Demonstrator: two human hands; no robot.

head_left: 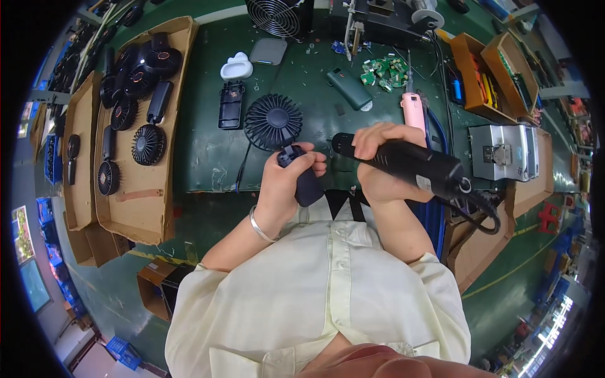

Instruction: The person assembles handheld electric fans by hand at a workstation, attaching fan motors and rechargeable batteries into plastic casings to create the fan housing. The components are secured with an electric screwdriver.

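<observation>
My left hand (287, 179) is closed round the handle of a dark handheld fan (273, 121). Its round, ribbed head points away from me over the green bench. In my right hand (387, 160) is a black electric screwdriver (423, 166), gripped round its body and lying sideways. The tool's narrower end is toward the fan, apart from it; a looped black cord leaves its other end. Beyond the fan lie a black plastic casing (231, 104) and a white cloud-shaped object (237, 65). A dark green, rounded oblong device (350, 88) rests farther right.
Several dark fans lie in a cardboard tray (165, 205) at left. Green circuit boards (386, 72) are heaped near a pink cylindrical tool (413, 111). A wire-spool machine (384, 25) and a black extractor fan (280, 17) stand behind. A metal box (501, 151) is at right.
</observation>
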